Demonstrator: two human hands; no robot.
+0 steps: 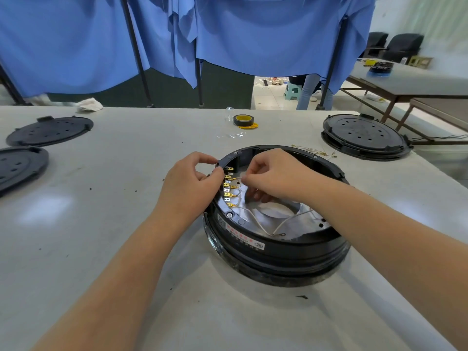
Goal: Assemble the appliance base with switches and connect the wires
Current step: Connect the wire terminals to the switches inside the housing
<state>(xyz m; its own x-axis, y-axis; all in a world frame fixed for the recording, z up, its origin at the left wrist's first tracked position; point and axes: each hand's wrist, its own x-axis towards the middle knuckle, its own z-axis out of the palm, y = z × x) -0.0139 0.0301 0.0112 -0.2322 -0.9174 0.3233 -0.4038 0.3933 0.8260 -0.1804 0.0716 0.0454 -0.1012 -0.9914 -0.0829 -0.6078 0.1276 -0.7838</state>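
Left grip (195,177) pinching base rim (336,171), right grip (272,177) pinching white wire (255,220) inside.

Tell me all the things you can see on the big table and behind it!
appliance base: one, black, round, middle of the table.
switch terminals: a row, gold and silver, inside the base's left wall.
wires: a few, white, lying inside the base.
loose wires: a small bunch, gold-tipped, behind the base.
round covers: two at left, one more at right, black.
tape roll: one, black and yellow, far middle.
rag: one, white, far left edge.
table: one, grey.
curtains: blue, behind the table.
left hand: gripping the base's left rim.
right hand: pinching a wire by the terminals.
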